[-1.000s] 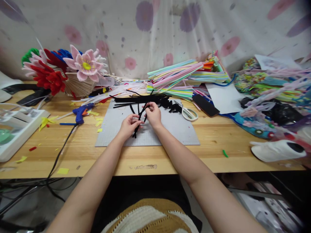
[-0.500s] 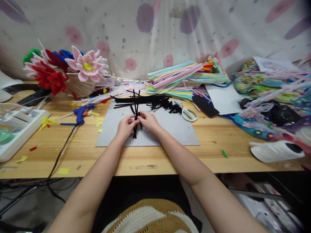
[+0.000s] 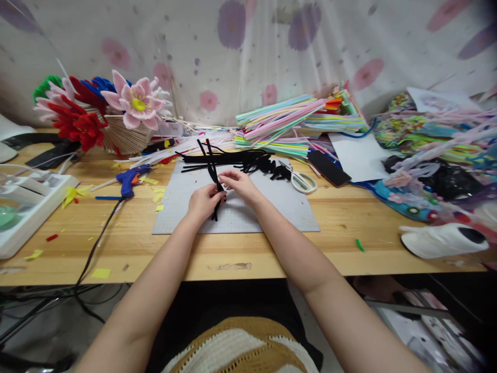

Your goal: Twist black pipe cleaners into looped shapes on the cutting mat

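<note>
My left hand (image 3: 204, 202) pinches a bundle of black pipe cleaners (image 3: 212, 168), crossed near the grip, with their ends fanning out above and below the fingers. Just right of them is my right hand (image 3: 239, 185), its fingers loosely stretched and slightly apart beside the stems. Whether its fingertips touch the bundle is hard to see. Both hands are over a grey cutting mat (image 3: 174, 212). Behind them on the mat lie more black pipe cleaners (image 3: 229, 157) and a clump of bent black pieces (image 3: 266, 166). White-handled scissors (image 3: 303, 183) rest at the clump's right.
A blue glue gun (image 3: 128, 181) with its cord lies left, near a white power strip (image 3: 46, 207). Fuzzy flowers (image 3: 135, 103) stand behind. Pastel pipe cleaners (image 3: 279, 122) are piled at the back. A dark phone-like slab (image 3: 329, 168) and a white thread spool (image 3: 442, 241) are right.
The black bundle has tilted, its upper ends swinging left. My right fingers have loosened from their pinch and moved slightly off the stems; my left hand keeps its grip.
</note>
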The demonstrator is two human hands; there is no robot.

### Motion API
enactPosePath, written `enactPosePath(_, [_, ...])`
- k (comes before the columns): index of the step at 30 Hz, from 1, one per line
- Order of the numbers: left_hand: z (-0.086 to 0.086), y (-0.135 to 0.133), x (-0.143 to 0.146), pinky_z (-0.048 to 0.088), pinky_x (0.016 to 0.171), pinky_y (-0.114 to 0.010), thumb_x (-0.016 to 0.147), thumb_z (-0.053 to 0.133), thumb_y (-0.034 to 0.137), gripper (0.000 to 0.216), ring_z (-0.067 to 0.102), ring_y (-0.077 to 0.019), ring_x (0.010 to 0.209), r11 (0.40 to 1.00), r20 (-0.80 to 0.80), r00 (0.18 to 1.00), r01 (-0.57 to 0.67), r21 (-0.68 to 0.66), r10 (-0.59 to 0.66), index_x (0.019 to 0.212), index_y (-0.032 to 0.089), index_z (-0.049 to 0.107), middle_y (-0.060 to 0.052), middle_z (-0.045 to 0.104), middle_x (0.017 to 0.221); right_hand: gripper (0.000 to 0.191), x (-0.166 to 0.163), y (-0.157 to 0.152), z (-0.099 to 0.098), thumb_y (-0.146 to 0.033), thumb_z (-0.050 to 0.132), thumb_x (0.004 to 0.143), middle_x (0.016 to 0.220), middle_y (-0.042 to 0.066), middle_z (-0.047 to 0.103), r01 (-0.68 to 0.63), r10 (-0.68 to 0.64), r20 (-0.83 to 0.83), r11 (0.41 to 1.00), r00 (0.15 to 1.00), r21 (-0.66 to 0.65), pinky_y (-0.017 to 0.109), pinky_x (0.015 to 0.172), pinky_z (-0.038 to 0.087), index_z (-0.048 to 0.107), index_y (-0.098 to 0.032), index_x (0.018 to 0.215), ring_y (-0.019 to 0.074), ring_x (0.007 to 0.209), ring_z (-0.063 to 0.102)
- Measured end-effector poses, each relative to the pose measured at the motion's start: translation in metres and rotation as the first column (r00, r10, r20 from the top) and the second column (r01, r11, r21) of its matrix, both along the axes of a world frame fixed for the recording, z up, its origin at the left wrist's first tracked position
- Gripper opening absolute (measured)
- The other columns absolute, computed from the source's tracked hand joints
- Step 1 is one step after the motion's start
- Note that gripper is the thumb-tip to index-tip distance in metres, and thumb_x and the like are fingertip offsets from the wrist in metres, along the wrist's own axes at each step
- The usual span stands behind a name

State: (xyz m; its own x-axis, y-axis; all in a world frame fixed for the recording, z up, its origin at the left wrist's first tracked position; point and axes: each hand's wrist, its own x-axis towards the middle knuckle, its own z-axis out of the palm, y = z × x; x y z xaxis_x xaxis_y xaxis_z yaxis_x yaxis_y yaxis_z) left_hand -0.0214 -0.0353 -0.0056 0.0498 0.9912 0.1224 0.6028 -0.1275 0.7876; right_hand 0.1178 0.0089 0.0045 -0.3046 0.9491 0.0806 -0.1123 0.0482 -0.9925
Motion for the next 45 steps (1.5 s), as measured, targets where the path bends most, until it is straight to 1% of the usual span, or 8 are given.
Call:
enactPosePath(6, [0.010, 0.014, 0.011, 0.037, 0.054, -0.026, 0.075, 0.057, 0.041, 0.025, 0.060, -0.0161, 0.058, 0.996, -0.112, 0.991, 0.073, -0.056, -0.078, 0.065, 0.018, 0.061, -0.004, 0.068, 0.067, 0.025, 0.008, 0.002, 0.005, -0.037, 0.070, 0.061, 0.065, -0.002, 0.059, -0.128, 0.128, -0.013, 0.991, 0.992, -0.038, 0.021, 0.054, 0.038, 0.063, -0.016, 0.070, 0.0084, 0.059, 0.049])
enactPosePath(13, [0.030, 0.031, 0.013, 0.043, 0.051, -0.023, 0.070, 0.064, 0.042, 0.029, 0.065, -0.0170, 0.064, 0.839, 0.415, 0.895, 0.348, -0.418, -0.164, 0.077, 0.015, 0.057, -0.008, 0.070, 0.076, 0.030, 0.024, 0.017, 0.001, -0.036, 0.074, 0.055, 0.059, -0.006, 0.051, 0.062, -0.075, -0.115, 0.991, 0.990, -0.116, 0.020, 0.057, 0.039, 0.053, -0.017, 0.063, 0.0056, 0.056, 0.046])
enactPosePath(17, [0.031, 0.033, 0.011, 0.042, 0.046, -0.022, 0.069, 0.067, 0.042, 0.031, 0.064, -0.0154, 0.057, 0.774, 0.454, 0.877, 0.393, -0.496, -0.155, 0.075, 0.014, 0.056, -0.010, 0.070, 0.075, 0.031, 0.029, 0.020, -0.004, -0.039, 0.071, 0.059, 0.068, -0.004, 0.056, 0.100, -0.137, -0.166, 0.972, 0.977, -0.214, 0.022, 0.060, 0.045, 0.050, -0.018, 0.067, 0.0071, 0.062, 0.054])
enactPosePath(27, [0.032, 0.030, 0.013, 0.040, 0.042, -0.024, 0.078, 0.054, 0.044, 0.025, 0.058, -0.0164, 0.043, 0.835, -0.042, 0.962, 0.213, -0.508, -0.270, 0.071, 0.021, 0.047, -0.003, 0.066, 0.057, 0.032, 0.022, 0.019, -0.010, -0.042, 0.063, 0.068, 0.060, -0.006, 0.051, 0.255, -0.264, -0.063, 0.960, 0.963, -0.119, 0.018, 0.048, 0.045, 0.042, -0.019, 0.063, 0.0053, 0.052, 0.050])
enactPosePath(32, [0.036, 0.021, 0.014, 0.038, 0.043, -0.024, 0.080, 0.049, 0.036, 0.017, 0.062, -0.0194, 0.047, 0.788, 0.096, 0.965, 0.256, -0.559, -0.245, 0.072, 0.022, 0.042, -0.003, 0.066, 0.058, 0.030, 0.022, 0.020, -0.011, -0.041, 0.062, 0.070, 0.062, -0.006, 0.051, 0.326, -0.341, -0.100, 0.935, 0.935, -0.143, 0.017, 0.049, 0.044, 0.043, -0.019, 0.066, 0.0051, 0.054, 0.050])
enactPosePath(36, [0.030, 0.018, 0.010, 0.037, 0.043, -0.026, 0.075, 0.054, 0.036, 0.020, 0.059, -0.0212, 0.043, 0.821, 0.115, 0.966, 0.259, -0.509, -0.233, 0.065, 0.023, 0.043, -0.002, 0.059, 0.046, 0.030, 0.020, 0.019, -0.010, -0.042, 0.060, 0.070, 0.064, -0.006, 0.050, 0.328, -0.351, -0.147, 0.931, 0.925, -0.159, 0.018, 0.054, 0.044, 0.041, -0.019, 0.067, 0.0059, 0.057, 0.051])
enactPosePath(42, [0.032, 0.020, 0.000, 0.030, 0.046, -0.024, 0.071, 0.056, 0.033, 0.021, 0.045, -0.0118, 0.038, 0.916, -0.147, 0.930, 0.287, -0.282, -0.337, 0.055, 0.021, 0.049, 0.004, 0.047, 0.042, 0.032, 0.018, 0.018, -0.011, -0.044, 0.058, 0.070, 0.067, -0.006, 0.048, 0.345, -0.363, -0.181, 0.931, 0.914, -0.123, 0.021, 0.060, 0.045, 0.037, -0.020, 0.067, 0.0061, 0.060, 0.049])
enactPosePath(45, [0.035, 0.023, -0.004, 0.032, 0.048, -0.024, 0.072, 0.055, 0.034, 0.019, 0.047, -0.0114, 0.045, 0.918, -0.067, 0.940, 0.309, -0.248, -0.335, 0.059, 0.020, 0.054, 0.002, 0.052, 0.050, 0.034, 0.020, 0.019, -0.011, -0.045, 0.058, 0.070, 0.068, -0.005, 0.047, 0.342, -0.356, -0.199, 0.934, 0.913, -0.099, 0.022, 0.061, 0.045, 0.035, -0.020, 0.067, 0.0063, 0.060, 0.048])
